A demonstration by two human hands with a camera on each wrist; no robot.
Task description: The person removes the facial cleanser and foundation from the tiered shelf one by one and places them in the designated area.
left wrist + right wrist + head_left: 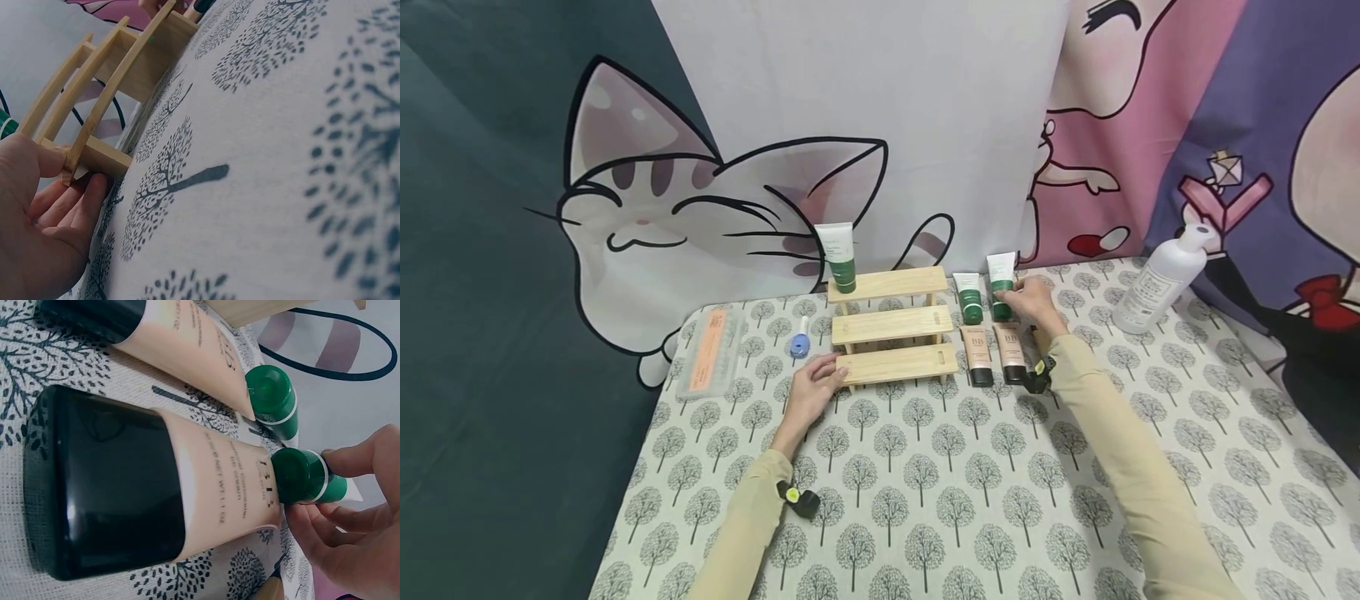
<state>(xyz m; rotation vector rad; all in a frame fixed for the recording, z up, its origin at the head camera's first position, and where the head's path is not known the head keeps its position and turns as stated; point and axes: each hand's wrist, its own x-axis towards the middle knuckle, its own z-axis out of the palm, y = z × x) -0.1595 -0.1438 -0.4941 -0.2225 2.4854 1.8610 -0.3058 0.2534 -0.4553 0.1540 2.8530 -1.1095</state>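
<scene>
My left hand [809,393] grips the left end of the lowest step of a three-tier wooden display rack [895,363], thumb on top and fingers underneath in the left wrist view. On the rack's top step, at the left, stands a white and green tube [839,257]. Right of the rack, my right hand [1036,305] pinches another white and green tube [1001,272] near its green cap [306,476]. Beside it is a similar, shorter-looking tube [969,298]. Two beige BB cream tubes [977,348] with black caps lie in front of these.
A clear plastic case [707,354] with an orange label lies at the left. Between it and the rack is a small blue and white item [800,343]. A white bottle [1163,279] is at the right. Behind the tree-patterned tablecloth [955,517] hangs a cartoon-printed curtain [865,75].
</scene>
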